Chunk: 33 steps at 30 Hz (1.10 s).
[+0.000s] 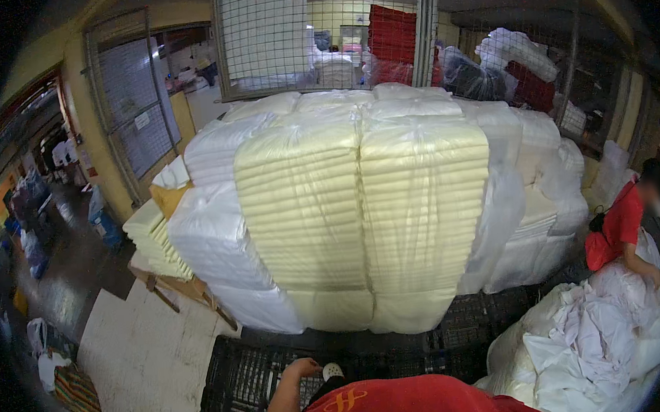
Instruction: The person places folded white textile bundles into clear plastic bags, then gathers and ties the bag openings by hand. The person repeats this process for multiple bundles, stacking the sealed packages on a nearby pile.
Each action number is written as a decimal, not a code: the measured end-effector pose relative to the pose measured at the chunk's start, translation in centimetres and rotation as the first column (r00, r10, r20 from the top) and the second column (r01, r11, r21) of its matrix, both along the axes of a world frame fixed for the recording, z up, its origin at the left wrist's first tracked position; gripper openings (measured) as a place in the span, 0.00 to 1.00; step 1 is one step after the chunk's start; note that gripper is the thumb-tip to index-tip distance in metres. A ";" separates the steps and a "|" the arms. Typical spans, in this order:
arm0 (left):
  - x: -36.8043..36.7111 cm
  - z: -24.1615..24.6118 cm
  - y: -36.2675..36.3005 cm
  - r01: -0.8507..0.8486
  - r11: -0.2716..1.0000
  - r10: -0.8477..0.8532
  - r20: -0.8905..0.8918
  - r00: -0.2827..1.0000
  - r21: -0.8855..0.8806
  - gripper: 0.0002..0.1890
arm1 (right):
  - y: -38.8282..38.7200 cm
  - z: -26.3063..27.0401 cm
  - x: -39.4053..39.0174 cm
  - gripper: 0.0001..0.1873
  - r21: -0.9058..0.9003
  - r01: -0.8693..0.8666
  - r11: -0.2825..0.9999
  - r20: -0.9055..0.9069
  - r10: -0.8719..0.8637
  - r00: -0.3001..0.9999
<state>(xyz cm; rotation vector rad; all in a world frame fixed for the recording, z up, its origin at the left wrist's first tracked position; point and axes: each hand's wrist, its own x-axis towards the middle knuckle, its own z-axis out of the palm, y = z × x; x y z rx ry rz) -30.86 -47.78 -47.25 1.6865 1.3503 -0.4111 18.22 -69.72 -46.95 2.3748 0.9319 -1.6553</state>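
My left hand (306,368) hangs low in front of me, beside my white clog (332,370). Nothing is plainly held in it, though its fingers are too small to make out. My right hand is out of view. Facing me is a high pile of plastic-wrapped folded linen. Two tall stacks of pale yellow folded cloth, the left stack (301,208) and the right stack (424,199), stand side by side in clear plastic at its front. White wrapped bundles (214,237) flank them on the left, with more wrapped bundles (541,191) on the right. My left hand is apart from the pile.
Black plastic pallets (250,378) cover the floor underfoot. Unwrapped yellow cloths (154,235) lie on a wooden table (169,280) at left. A person in red (615,226) bends over a heap of loose white cloth (586,337) at right. Wire mesh (266,38) rises behind the pile.
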 end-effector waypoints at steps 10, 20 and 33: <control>6.8 4.6 15.9 0.228 0.972 -0.204 0.293 0.934 -0.050 0.33 | 14.5 1.8 2.8 0.22 0.174 0.547 0.819 -0.352 -0.467 0.811; 19.7 40.7 27.8 -0.344 0.412 -0.637 0.537 0.553 0.844 0.13 | 40.1 42.0 -4.4 0.14 0.830 -0.551 -0.087 0.482 -0.385 0.787; 29.4 46.9 39.1 0.013 0.321 -0.023 -0.005 1.000 0.947 0.43 | 57.4 48.2 -1.6 0.44 0.406 -0.709 0.577 0.847 0.052 0.528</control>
